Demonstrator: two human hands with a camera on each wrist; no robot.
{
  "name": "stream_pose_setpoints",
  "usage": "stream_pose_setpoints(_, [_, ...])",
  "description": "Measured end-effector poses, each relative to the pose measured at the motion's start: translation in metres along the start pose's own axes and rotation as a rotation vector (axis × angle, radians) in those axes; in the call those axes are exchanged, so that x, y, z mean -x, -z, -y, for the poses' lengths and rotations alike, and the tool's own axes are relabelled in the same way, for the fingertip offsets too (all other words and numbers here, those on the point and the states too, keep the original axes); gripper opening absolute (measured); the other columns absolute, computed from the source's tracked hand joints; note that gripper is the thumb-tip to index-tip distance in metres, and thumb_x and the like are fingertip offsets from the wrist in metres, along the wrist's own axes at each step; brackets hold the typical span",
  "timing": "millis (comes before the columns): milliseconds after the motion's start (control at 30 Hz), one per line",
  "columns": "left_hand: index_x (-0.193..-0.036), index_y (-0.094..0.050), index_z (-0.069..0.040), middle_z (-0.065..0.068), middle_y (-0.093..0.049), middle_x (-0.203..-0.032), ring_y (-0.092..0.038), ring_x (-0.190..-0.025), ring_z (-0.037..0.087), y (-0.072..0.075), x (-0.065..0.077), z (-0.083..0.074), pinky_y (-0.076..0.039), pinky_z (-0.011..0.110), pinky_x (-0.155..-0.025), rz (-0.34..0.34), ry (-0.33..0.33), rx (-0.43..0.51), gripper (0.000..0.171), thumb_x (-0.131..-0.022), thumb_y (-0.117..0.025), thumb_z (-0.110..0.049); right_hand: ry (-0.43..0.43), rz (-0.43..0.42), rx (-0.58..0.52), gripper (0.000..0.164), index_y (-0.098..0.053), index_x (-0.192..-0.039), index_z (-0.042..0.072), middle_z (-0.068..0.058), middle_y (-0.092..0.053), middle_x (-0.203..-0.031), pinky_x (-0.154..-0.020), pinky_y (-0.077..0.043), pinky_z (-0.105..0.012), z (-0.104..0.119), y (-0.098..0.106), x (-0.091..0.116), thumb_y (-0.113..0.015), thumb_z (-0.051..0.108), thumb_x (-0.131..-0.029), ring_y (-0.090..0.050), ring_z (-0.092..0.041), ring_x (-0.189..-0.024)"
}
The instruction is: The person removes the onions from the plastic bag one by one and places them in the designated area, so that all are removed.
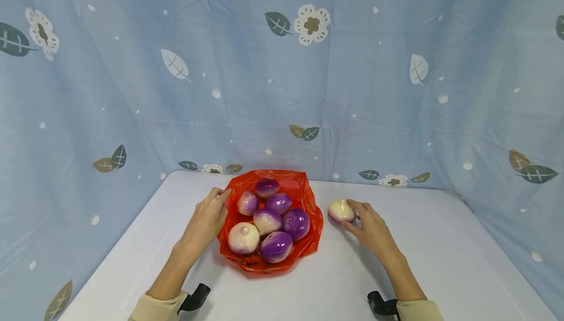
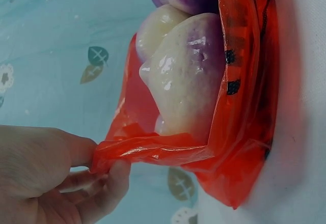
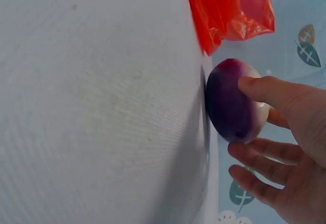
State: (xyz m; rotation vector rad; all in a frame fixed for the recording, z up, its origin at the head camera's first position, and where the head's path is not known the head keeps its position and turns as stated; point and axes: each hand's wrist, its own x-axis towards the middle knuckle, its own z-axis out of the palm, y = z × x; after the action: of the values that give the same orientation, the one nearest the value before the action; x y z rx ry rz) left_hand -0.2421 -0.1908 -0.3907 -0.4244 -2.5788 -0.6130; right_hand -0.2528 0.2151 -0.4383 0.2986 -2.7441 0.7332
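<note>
A red plastic bag (image 1: 315, 242) lies with its mouth spread, several glossy purple-and-white turnips (image 1: 267, 221) inside it. At the bag's left side my left hand (image 1: 210, 218) pinches the rim between thumb and fingers, drawing a fold of plastic taut in the left wrist view. To the right of the bag is a single turnip (image 1: 340, 211), pale side up and purple below. My right hand (image 1: 370, 225) holds it from the right, the thumb (image 3: 260, 89) on its near side and fingers around the far side. The turnip sits right at the tabletop.
The white table (image 1: 440, 247) runs back to a blue curtain (image 1: 246, 91) printed with leaves and flowers. A black wrist mount (image 1: 196, 297) sits at the left sleeve, with another wrist mount (image 1: 381, 304) at the right.
</note>
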Motion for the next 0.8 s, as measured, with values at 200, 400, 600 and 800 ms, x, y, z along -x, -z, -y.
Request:
stream_pose_setpoints(200, [-0.123, -0.064, 0.006, 0.016, -0.063, -0.105, -0.067, -0.083, 0.029, 0.001, 0.0, 0.001, -0.06, 0.044, -0.076, -0.011, -0.007, -0.003, 0.038, -0.085, -0.062, 0.006, -0.001, 0.001, -0.011, 0.061, -0.053, -0.136, 0.006, -0.024, -0.058, -0.123, -0.082, -0.056, -0.053, -0.001, -0.002, 0.0, -0.079, 0.02, -0.082, -0.066, -0.033, -0.096])
stream_pose_setpoints(400, [-0.122, -0.064, 0.006, 0.016, -0.063, -0.105, -0.066, -0.082, 0.029, 0.001, -0.001, 0.001, -0.06, 0.044, -0.074, -0.022, -0.025, -0.011, 0.037, -0.085, -0.061, 0.006, 0.014, -0.025, -0.039, 0.057, -0.054, -0.134, 0.006, -0.026, -0.057, -0.123, -0.081, -0.056, -0.055, -0.001, -0.002, 0.001, -0.077, 0.014, -0.083, -0.068, -0.037, -0.096])
stream_pose_setpoints(600, [-0.123, -0.064, 0.007, 0.016, -0.063, -0.106, -0.067, -0.084, 0.029, 0.001, 0.0, 0.0, -0.06, 0.044, -0.076, -0.006, -0.003, -0.003, 0.038, -0.086, -0.062, 0.006, 0.022, -0.015, -0.04, 0.055, -0.054, -0.133, 0.004, -0.028, -0.058, -0.123, -0.078, -0.057, -0.052, -0.001, 0.001, 0.001, -0.077, 0.015, -0.084, -0.069, -0.037, -0.096])
stream_pose_setpoints(800, [-0.124, -0.063, 0.008, 0.016, -0.062, -0.108, -0.068, -0.086, 0.03, 0.001, -0.002, 0.0, -0.06, 0.044, -0.078, 0.014, 0.017, 0.001, 0.038, -0.086, -0.062, 0.005, 0.017, -0.006, 0.003, 0.056, -0.054, -0.134, 0.005, -0.027, -0.06, -0.12, -0.081, -0.055, -0.056, 0.003, 0.009, 0.002, -0.077, 0.015, -0.084, -0.068, -0.038, -0.097])
